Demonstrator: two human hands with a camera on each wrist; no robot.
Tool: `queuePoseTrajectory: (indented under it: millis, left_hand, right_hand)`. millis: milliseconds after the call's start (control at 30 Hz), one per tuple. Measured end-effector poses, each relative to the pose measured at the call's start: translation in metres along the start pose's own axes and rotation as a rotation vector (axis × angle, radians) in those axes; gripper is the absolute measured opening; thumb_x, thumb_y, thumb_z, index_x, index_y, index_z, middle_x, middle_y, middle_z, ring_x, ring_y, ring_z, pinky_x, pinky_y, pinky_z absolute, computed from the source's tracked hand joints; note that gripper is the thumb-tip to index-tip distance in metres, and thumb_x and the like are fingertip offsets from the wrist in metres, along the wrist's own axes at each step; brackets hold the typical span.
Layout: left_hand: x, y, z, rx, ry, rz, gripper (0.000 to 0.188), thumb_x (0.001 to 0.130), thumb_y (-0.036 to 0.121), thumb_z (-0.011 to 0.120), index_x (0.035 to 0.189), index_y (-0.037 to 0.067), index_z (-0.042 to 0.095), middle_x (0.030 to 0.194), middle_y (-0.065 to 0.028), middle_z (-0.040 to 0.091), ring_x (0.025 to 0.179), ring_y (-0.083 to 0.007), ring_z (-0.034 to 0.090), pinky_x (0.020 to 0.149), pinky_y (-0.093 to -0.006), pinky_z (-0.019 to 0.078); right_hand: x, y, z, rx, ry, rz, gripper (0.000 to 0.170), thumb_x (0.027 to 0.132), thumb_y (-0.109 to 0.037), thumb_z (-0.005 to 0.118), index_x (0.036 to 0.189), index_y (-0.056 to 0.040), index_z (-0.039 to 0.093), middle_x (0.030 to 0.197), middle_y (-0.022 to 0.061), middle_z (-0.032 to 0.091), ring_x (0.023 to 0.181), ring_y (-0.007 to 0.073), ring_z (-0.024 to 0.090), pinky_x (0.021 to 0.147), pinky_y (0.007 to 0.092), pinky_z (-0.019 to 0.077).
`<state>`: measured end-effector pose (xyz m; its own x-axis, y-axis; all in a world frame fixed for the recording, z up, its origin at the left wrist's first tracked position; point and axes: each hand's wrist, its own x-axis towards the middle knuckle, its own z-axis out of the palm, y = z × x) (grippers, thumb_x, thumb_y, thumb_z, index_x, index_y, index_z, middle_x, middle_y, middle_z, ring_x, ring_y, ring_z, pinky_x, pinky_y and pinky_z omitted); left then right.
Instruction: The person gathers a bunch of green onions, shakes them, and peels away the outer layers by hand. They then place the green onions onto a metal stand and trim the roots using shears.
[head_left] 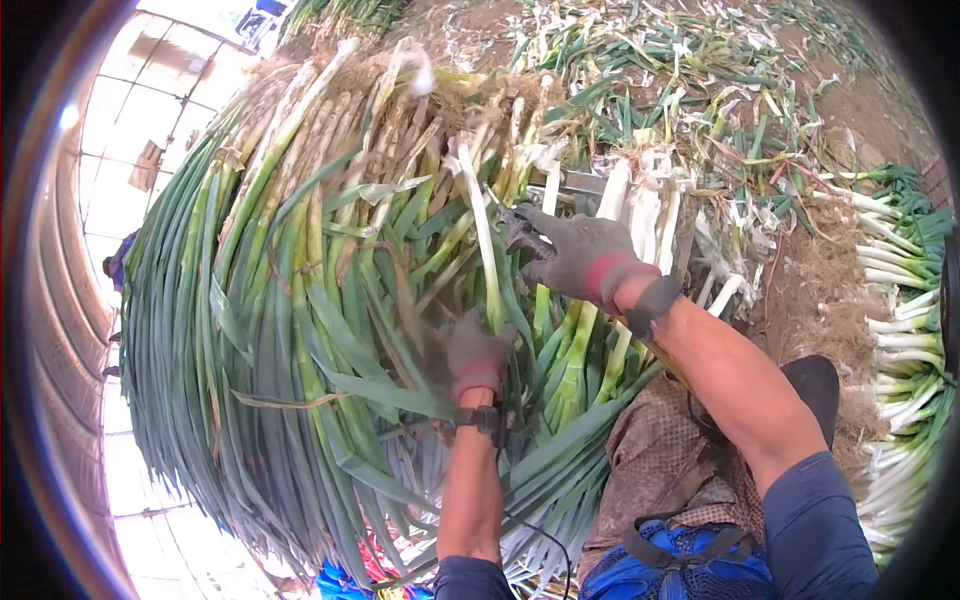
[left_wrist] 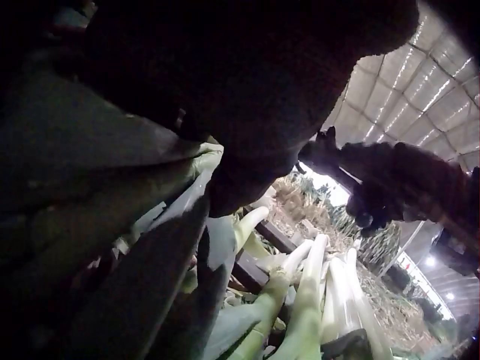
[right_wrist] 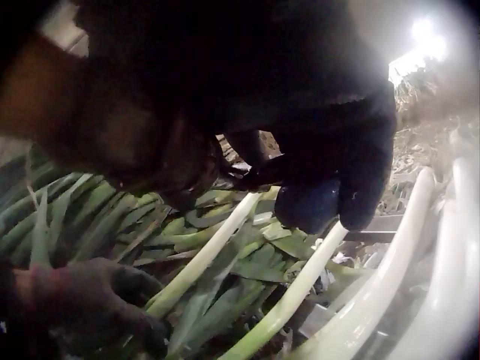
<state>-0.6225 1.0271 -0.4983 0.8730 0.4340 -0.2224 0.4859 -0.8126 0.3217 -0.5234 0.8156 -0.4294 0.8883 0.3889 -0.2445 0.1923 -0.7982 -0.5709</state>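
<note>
My left hand (head_left: 478,352), in a grey and red glove, grips a long green onion (head_left: 484,235) low on its stem. The white end of this stalk points away from me. Beside its upper part, my gloved right hand (head_left: 590,252) holds a dark hand tool (head_left: 524,232) with a thin metal tip; I cannot tell its kind. In the right wrist view the gripped stem (right_wrist: 206,259) slants up from the left hand (right_wrist: 97,304) toward the tool, and the dark glove hides much of the tool. Glove and leaves fill most of the left wrist view.
A big heap of unpeeled green onions (head_left: 290,250) with soil on their roots lies to the left. Several white peeled stalks (head_left: 645,215) lie right of my right hand. Leaf scraps (head_left: 690,80) cover the ground ahead. More onions (head_left: 900,340) line the far right.
</note>
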Motion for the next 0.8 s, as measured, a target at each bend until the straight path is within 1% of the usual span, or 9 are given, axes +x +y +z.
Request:
queuePoseTrajectory:
  millis: [200, 300, 333, 433, 533, 567, 667, 700, 800]
  left_hand:
    - [-0.007, -0.008, 0.013, -0.018, -0.018, 0.014, 0.055, 0.076, 0.038, 0.082, 0.122, 0.010, 0.073, 0.110, -0.0163, 0.076, 0.101, -0.0334, 0.074, 0.089, -0.0418, 0.0560]
    - [-0.010, -0.010, 0.021, 0.005, -0.016, 0.065, 0.054, 0.077, 0.040, 0.081, 0.120, 0.009, 0.073, 0.109, -0.0167, 0.076, 0.099, -0.0340, 0.074, 0.088, -0.0423, 0.0560]
    - [-0.015, -0.010, 0.022, 0.014, -0.029, 0.086, 0.054, 0.077, 0.041, 0.081, 0.119, 0.009, 0.073, 0.108, -0.0169, 0.076, 0.098, -0.0341, 0.074, 0.088, -0.0425, 0.0560]
    - [-0.027, -0.006, 0.024, 0.102, -0.136, -0.023, 0.054, 0.077, 0.041, 0.081, 0.118, 0.008, 0.073, 0.107, -0.0170, 0.076, 0.098, -0.0352, 0.073, 0.088, -0.0429, 0.0558]
    - [-0.046, -0.012, 0.034, 0.007, -0.103, 0.139, 0.054, 0.077, 0.040, 0.081, 0.117, 0.007, 0.073, 0.106, -0.0170, 0.075, 0.098, -0.0367, 0.071, 0.088, -0.0431, 0.0553]
    - [-0.060, -0.002, 0.021, -0.087, -0.149, 0.198, 0.052, 0.077, 0.038, 0.080, 0.117, 0.005, 0.071, 0.106, -0.0171, 0.073, 0.098, -0.0371, 0.070, 0.087, -0.0445, 0.0545]
    - [-0.083, 0.005, 0.027, -0.082, -0.214, 0.345, 0.050, 0.079, 0.036, 0.079, 0.117, 0.004, 0.070, 0.107, -0.0181, 0.072, 0.100, -0.0367, 0.069, 0.088, -0.0459, 0.0537]
    - [-0.091, 0.010, 0.026, -0.015, -0.344, 0.282, 0.050, 0.080, 0.036, 0.079, 0.118, 0.005, 0.070, 0.112, -0.0189, 0.071, 0.105, -0.0369, 0.068, 0.090, -0.0463, 0.0533]
    - [-0.117, 0.014, 0.029, 0.116, -0.383, 0.438, 0.050, 0.080, 0.037, 0.079, 0.119, 0.007, 0.070, 0.114, -0.0180, 0.070, 0.106, -0.0380, 0.067, 0.090, -0.0462, 0.0534]
  right_hand:
    - [-0.003, 0.009, 0.015, 0.061, 0.065, -0.008, 0.070, 0.088, -0.045, 0.068, 0.150, -0.0179, 0.050, 0.108, 0.0164, 0.075, 0.102, 0.0371, 0.072, 0.088, 0.0508, 0.0540]
    - [-0.012, 0.011, 0.018, 0.077, 0.111, -0.057, 0.070, 0.087, -0.045, 0.068, 0.150, -0.0200, 0.050, 0.104, 0.0157, 0.075, 0.101, 0.0371, 0.072, 0.087, 0.0511, 0.0542]
    - [-0.019, 0.010, 0.018, 0.071, 0.066, -0.041, 0.070, 0.087, -0.045, 0.069, 0.150, -0.0205, 0.050, 0.103, 0.0158, 0.075, 0.100, 0.0372, 0.072, 0.086, 0.0509, 0.0543]
    - [-0.040, 0.011, 0.005, 0.010, -0.084, 0.006, 0.074, 0.087, -0.046, 0.069, 0.153, -0.0230, 0.046, 0.098, 0.0166, 0.075, 0.095, 0.0388, 0.072, 0.085, 0.0493, 0.0545]
    - [-0.067, 0.026, 0.005, 0.019, -0.099, -0.039, 0.078, 0.084, -0.049, 0.072, 0.155, -0.0328, 0.044, 0.092, 0.0184, 0.074, 0.086, 0.0397, 0.072, 0.079, 0.0477, 0.0547]
    - [-0.073, 0.031, 0.010, -0.042, -0.089, -0.033, 0.078, 0.083, -0.050, 0.074, 0.155, -0.0366, 0.045, 0.089, 0.0180, 0.073, 0.084, 0.0388, 0.072, 0.078, 0.0460, 0.0548]
    - [-0.088, 0.049, 0.001, -0.020, -0.130, -0.009, 0.076, 0.083, -0.051, 0.074, 0.153, -0.0377, 0.046, 0.089, 0.0183, 0.073, 0.084, 0.0382, 0.072, 0.077, 0.0453, 0.0545]
    - [-0.087, 0.058, 0.001, -0.027, -0.100, 0.042, 0.081, 0.083, -0.054, 0.071, 0.156, -0.0314, 0.044, 0.094, 0.0199, 0.074, 0.093, 0.0411, 0.072, 0.084, 0.0496, 0.0534]
    - [-0.089, 0.085, 0.003, 0.041, 0.083, 0.109, 0.079, 0.083, -0.056, 0.071, 0.154, -0.0324, 0.047, 0.094, 0.0199, 0.073, 0.093, 0.0412, 0.071, 0.084, 0.0492, 0.0527]
